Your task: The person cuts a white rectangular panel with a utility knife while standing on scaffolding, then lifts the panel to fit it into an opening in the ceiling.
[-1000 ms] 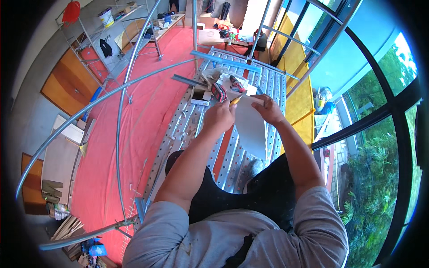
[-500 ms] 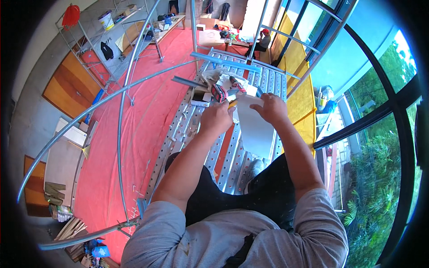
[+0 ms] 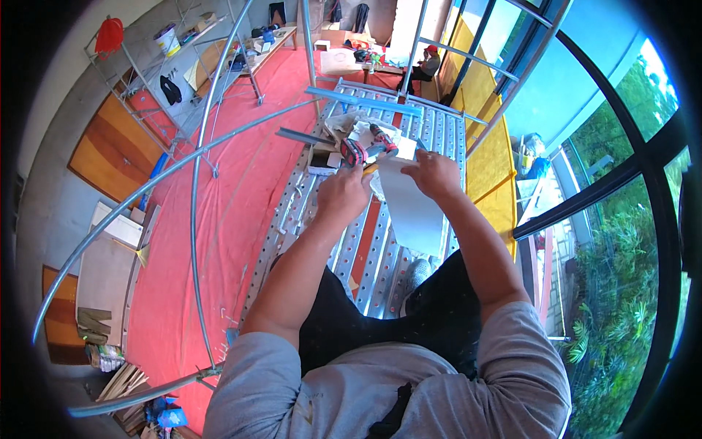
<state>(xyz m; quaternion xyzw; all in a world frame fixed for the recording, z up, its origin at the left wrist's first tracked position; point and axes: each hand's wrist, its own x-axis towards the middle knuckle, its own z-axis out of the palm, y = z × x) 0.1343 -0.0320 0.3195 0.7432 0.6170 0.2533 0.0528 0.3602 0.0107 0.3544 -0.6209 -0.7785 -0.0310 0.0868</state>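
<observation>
I sit on a perforated metal scaffold platform [image 3: 380,256] high above a red floor. My left hand [image 3: 342,196] is closed around a small yellow-tipped tool [image 3: 371,169], its tip against the top edge of a pale grey sheet [image 3: 411,203]. My right hand [image 3: 433,174] grips that sheet's upper right corner; the sheet hangs down between my forearms. Just beyond my hands lie a red and black power drill [image 3: 369,150], crumpled white cloth [image 3: 362,132] and a small open box [image 3: 322,157].
Curved scaffold rails [image 3: 197,154] run along the left and across the far end. Below are the red floor covering [image 3: 219,197], shelving [image 3: 168,66], wooden boards [image 3: 110,241] and a seated person [image 3: 425,64] far back. A yellow ledge [image 3: 491,161] and large windows lie right.
Both hands have shifted slightly away from me with the sheet, closer to the drill and cloth. The left hand's tool now sits at the sheet's top edge.
</observation>
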